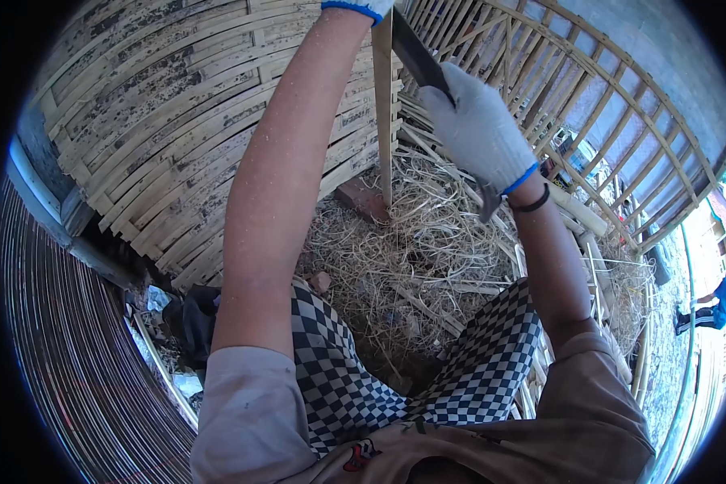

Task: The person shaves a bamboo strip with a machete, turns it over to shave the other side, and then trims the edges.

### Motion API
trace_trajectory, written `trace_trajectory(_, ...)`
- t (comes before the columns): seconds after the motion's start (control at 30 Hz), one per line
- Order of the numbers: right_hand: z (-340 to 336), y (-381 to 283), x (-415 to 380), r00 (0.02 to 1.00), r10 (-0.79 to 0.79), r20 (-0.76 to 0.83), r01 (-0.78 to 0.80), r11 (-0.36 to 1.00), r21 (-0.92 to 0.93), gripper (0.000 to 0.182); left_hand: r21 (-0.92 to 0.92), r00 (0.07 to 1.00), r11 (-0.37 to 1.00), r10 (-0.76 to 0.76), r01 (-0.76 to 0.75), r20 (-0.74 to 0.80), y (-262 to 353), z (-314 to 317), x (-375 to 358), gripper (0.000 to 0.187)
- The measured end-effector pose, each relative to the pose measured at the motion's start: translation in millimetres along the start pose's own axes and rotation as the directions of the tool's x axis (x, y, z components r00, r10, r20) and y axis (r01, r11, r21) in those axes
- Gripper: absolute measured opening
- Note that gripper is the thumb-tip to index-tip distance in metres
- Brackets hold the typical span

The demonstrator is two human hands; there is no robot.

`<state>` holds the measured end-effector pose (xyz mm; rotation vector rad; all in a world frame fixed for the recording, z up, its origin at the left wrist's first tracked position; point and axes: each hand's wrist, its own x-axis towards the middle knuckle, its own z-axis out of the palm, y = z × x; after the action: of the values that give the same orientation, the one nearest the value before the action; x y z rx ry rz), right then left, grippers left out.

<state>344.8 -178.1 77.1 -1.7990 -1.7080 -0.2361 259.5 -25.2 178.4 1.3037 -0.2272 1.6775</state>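
My right hand (480,129), in a white glove with a blue cuff, is closed round the handle of a large dark blade (418,55). The blade points up and left, against or close beside an upright bamboo strip (384,105). Only the cuff and lower edge of my left hand (361,5) show at the top edge, near the strip's upper end; its fingers are out of frame. The strip's lower end stands by a reddish-brown block (363,200) on the ground.
Woven bamboo panels (161,121) stand at the left. A bamboo lattice (597,89) leans at the right. Shavings (419,234) cover the ground between my knees. A person (714,300) is at the far right. Thin strips (81,347) lie at the lower left.
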Motion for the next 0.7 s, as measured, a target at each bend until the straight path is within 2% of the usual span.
trace_trajectory(0.03,-18,-11,1,0.987,0.113,0.116,-0.113,0.994,-0.008,0.031,-0.006,0.999,0.999,-0.036,0.036,-0.003,5,-2,0,0.049)
trace_trajectory(0.13,5,-5,-1,0.992,0.114,-0.046,-0.11,0.989,0.094,0.031,-0.019,0.997,0.997,0.07,-0.07,-0.011,-6,1,9,0.049)
trace_trajectory(0.17,22,4,-3,0.994,0.109,-0.026,-0.107,0.993,0.043,0.03,-0.033,1.0,0.999,0.014,-0.014,-0.004,-6,-2,7,0.048)
trace_trajectory(0.23,12,8,1,0.998,0.045,0.034,-0.046,0.999,0.024,0.029,-0.051,0.996,0.995,-0.081,0.082,0.023,4,-12,6,0.047)
trace_trajectory(0.27,9,8,4,0.998,0.006,0.057,-0.007,1.0,0.021,0.028,-0.074,0.997,0.995,-0.063,0.065,0.033,2,-13,8,0.047)
trace_trajectory(0.3,1,5,3,0.993,0.069,0.092,-0.076,0.994,0.075,0.028,-0.096,0.998,0.994,-0.045,0.049,0.052,-2,-13,13,0.046)
trace_trajectory(0.33,7,5,1,0.997,0.074,0.032,-0.077,0.992,0.098,0.029,-0.123,0.997,0.992,-0.031,0.039,0.066,-3,-12,14,0.046)
trace_trajectory(0.4,31,6,-3,0.994,0.091,-0.065,-0.082,0.989,0.126,0.031,-0.062,1.0,0.998,-0.013,0.014,0.011,-1,-5,9,0.045)
trace_trajectory(0.43,40,3,-6,0.998,0.055,-0.042,-0.053,0.998,0.035,0.031,-0.031,1.0,0.999,-0.007,0.006,-0.018,1,-2,5,0.045)
trace_trajectory(0.53,18,13,0,0.992,0.054,0.114,-0.061,0.997,0.055,0.027,-0.135,0.991,0.982,-0.123,0.129,0.055,4,-14,8,0.044)
trace_trajectory(0.57,16,15,-1,0.999,-0.002,0.045,-0.001,0.998,0.063,0.027,-0.121,0.994,0.988,-0.084,0.091,0.064,3,-12,10,0.044)
trace_trajectory(0.63,38,11,-6,0.997,0.06,-0.051,-0.053,0.992,0.113,0.028,-0.112,0.998,0.994,-0.011,0.018,0.057,-4,-10,11,0.044)
trace_trajectory(0.67,53,17,-15,0.992,0.101,-0.08,-0.089,0.987,0.136,0.029,-0.102,0.998,0.994,-0.04,0.045,0.045,-4,-13,7,0.044)
trace_trajectory(0.7,70,37,-19,0.999,0.043,-0.03,-0.041,0.997,0.07,0.029,-0.088,0.997,0.994,-0.069,0.072,0.041,2,-16,5,0.045)
